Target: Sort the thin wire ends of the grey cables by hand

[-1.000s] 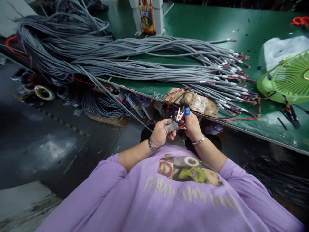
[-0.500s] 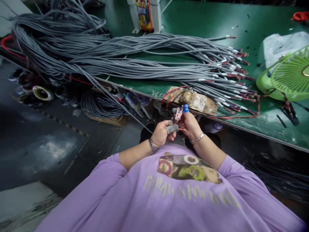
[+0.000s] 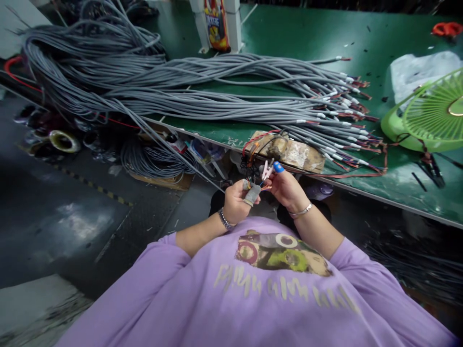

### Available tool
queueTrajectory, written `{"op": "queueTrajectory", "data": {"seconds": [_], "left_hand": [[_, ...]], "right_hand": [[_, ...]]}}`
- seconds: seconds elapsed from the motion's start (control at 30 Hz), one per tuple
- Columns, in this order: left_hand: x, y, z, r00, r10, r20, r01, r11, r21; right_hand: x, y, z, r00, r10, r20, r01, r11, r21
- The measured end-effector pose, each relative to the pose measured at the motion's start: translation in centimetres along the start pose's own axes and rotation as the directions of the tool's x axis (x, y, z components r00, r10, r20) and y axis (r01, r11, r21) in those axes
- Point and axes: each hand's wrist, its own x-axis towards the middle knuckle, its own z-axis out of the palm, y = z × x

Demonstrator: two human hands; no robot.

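Note:
My left hand (image 3: 237, 200), with grey covers on its thumb and a finger, is closed around the end of a grey cable. Thin coloured wires (image 3: 266, 187) stick out of this grip toward the right. Opposite it, my right hand (image 3: 287, 190) has a blue cover on its thumb. A small pale pink clip (image 3: 266, 170) sits against that thumb, and the fingers curl behind it, partly hidden. The bare wire ends reach close to the right fingers; whether they touch cannot be made out.
Bundles of grey cables (image 3: 217, 107) with stripped ends lie across the green bench (image 3: 307, 31). At its front edge lies a taped block (image 3: 296, 153) with wires. A green fan (image 3: 430, 113) stands to the right, red-handled scissors (image 3: 447, 29) behind. Coiled cable (image 3: 155, 156) rests below the bench.
My hands have moved slightly apart, the left one a little to the left. My right thumb has dropped slightly beside the pink clip, and the view has shifted a little.

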Motion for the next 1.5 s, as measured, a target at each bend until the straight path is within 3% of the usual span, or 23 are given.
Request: {"op": "queueTrajectory", "data": {"seconds": [0.1, 0.2, 0.43, 0.7, 0.83, 1.03, 1.17, 1.27, 1.33, 1.43, 1.5], "left_hand": [[0.3, -0.1, 0.1, 0.996, 0.086, -0.004, -0.086, 0.995, 0.048], [0.6, -0.4, 0.1, 0.995, 0.098, -0.007, -0.097, 0.991, 0.089], [1.1, -1.2, -0.3, 0.985, 0.167, -0.033, -0.154, 0.957, 0.244], [1.2, -1.1, -0.3, 0.975, 0.220, -0.017, -0.198, 0.907, 0.371], [1.1, -1.4, -0.5, 0.975, 0.224, -0.001, -0.206, 0.901, 0.380], [0.2, -1.1, -1.3, 0.967, 0.250, 0.045, -0.246, 0.881, 0.404], [-0.2, -0.9, -1.6, 0.966, 0.249, 0.068, -0.253, 0.863, 0.437], [-0.1, -1.3, -1.6, 0.971, 0.212, 0.106, -0.237, 0.861, 0.449], [0.1, -1.8, -1.5, 0.976, 0.127, 0.177, -0.192, 0.884, 0.426], [0.6, -2.4, -1.3, 0.938, -0.100, 0.331, -0.020, 0.940, 0.340], [0.8, -2.5, -1.1, 0.905, -0.224, 0.361, 0.125, 0.952, 0.278]], "right_hand": [[0.2, 0.3, 0.1, 0.998, -0.040, -0.044, 0.041, 0.999, 0.017], [0.5, 0.7, 0.2, 0.995, -0.053, -0.079, 0.054, 0.998, 0.016], [1.4, 1.0, 0.8, 0.994, 0.075, -0.075, -0.065, 0.989, 0.132], [1.9, 1.3, 1.1, 0.986, 0.043, -0.164, -0.009, 0.979, 0.204], [1.6, 1.7, 0.5, 0.998, 0.003, -0.061, 0.004, 0.993, 0.121], [-0.3, 1.2, -1.2, 0.973, 0.178, 0.146, -0.172, 0.984, -0.052], [-1.0, 0.7, -1.5, 0.975, 0.174, 0.138, -0.147, 0.971, -0.186], [-1.3, 0.7, -1.3, 0.995, 0.043, 0.088, -0.017, 0.961, -0.276], [-1.6, 0.7, -1.0, 0.995, -0.045, 0.091, 0.073, 0.939, -0.335], [-2.2, 0.9, -0.8, 0.984, -0.124, 0.125, 0.167, 0.878, -0.449], [-2.4, 0.9, -0.8, 0.977, -0.159, 0.142, 0.210, 0.837, -0.505]]}}
